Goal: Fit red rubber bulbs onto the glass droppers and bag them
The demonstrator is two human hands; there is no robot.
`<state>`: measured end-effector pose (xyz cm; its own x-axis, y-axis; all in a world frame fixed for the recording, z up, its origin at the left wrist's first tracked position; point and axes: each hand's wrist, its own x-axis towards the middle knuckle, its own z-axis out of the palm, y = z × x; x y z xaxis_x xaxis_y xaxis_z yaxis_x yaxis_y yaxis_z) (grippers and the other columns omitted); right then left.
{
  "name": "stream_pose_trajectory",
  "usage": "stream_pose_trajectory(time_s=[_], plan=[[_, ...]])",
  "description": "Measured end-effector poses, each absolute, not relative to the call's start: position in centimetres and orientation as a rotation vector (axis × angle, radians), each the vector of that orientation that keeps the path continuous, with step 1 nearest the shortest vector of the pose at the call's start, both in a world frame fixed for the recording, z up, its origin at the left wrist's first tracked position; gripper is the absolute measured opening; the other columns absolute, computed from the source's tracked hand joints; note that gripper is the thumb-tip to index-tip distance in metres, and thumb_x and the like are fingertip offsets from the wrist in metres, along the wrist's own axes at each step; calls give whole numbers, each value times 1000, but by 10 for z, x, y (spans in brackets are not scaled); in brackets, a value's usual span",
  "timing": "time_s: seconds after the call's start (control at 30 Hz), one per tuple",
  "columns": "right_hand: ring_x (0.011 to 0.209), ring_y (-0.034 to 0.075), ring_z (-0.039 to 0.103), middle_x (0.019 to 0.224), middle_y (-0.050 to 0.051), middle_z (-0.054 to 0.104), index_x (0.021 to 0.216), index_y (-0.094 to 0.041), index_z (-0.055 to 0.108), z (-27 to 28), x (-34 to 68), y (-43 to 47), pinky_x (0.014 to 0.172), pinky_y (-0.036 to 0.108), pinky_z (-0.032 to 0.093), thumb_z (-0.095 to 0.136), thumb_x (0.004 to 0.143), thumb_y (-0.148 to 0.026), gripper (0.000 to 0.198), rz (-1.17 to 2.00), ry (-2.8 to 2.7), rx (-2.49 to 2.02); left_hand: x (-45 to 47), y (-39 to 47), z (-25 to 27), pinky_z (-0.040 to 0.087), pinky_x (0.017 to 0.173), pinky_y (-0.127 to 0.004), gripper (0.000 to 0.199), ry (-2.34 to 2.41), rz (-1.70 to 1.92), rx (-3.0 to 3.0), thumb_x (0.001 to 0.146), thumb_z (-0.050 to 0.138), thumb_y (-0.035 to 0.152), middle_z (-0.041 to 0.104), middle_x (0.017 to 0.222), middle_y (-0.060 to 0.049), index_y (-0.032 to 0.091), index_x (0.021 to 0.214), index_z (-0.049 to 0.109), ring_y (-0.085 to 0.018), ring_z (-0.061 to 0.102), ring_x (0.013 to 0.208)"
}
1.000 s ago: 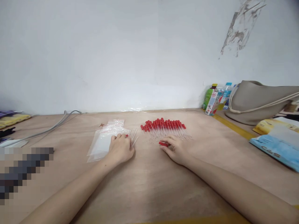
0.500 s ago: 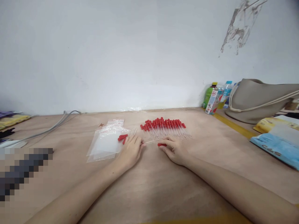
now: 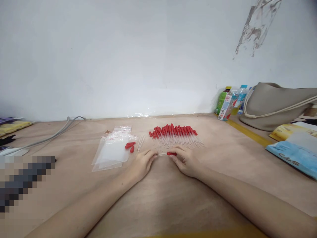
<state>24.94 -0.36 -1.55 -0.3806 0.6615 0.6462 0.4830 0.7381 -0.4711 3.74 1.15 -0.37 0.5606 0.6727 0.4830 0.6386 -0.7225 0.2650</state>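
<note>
Low over the table, my left hand (image 3: 145,162) pinches the far end of a thin clear glass dropper tube (image 3: 162,154). My right hand (image 3: 184,160) is closed on a red rubber dropper bulb (image 3: 171,153), whose open end meets the tube's near end; how deep the tube sits in it I cannot tell. Just beyond my hands lies a row of droppers (image 3: 173,132), red bulbs toward the wall and clear tips toward me. Left of them rest several loose tubes (image 3: 141,142) and three loose red bulbs (image 3: 130,145).
Clear zip bags (image 3: 111,153) lie flat at the left. A grey cable (image 3: 53,134) crosses the far left. Drink bottles (image 3: 225,104) and a grey bag (image 3: 274,105) stand at the back right. A blue tissue pack (image 3: 293,158) lies nearer on the right.
My left hand has come away from the loose bulbs and tubes, bringing the tube in line with the red bulb. Tube and bulb now meet. My right hand stays nearly still.
</note>
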Motion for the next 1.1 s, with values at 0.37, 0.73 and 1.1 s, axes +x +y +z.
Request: stream_pose_trajectory(time_s=[0.37,0.73,1.1], plan=[[77,14,53,86,5,58,94,-19,56,-15,247,-4,69,27,45,42,84,-21,17,265,-2076,-838,39,9,-5,44,70,-24,16,1064,887,2724,88,39,22,62,86,-1,19,92,55,-14,57,78],[77,14,52,84,5,56,92,-19,56,-17,246,-2,69,28,44,42,84,-20,17,252,-2052,-881,38,10,-5,44,69,-24,15,1089,969,2702,87,40,19,61,85,-1,19,92,54,-13,56,78],[77,14,52,84,5,56,91,-18,56,-15,246,-3,69,27,44,42,84,-19,16,266,-2071,-866,38,10,-6,45,68,-24,16,1064,970,2720,87,40,19,62,86,-2,19,94,55,-14,57,77]])
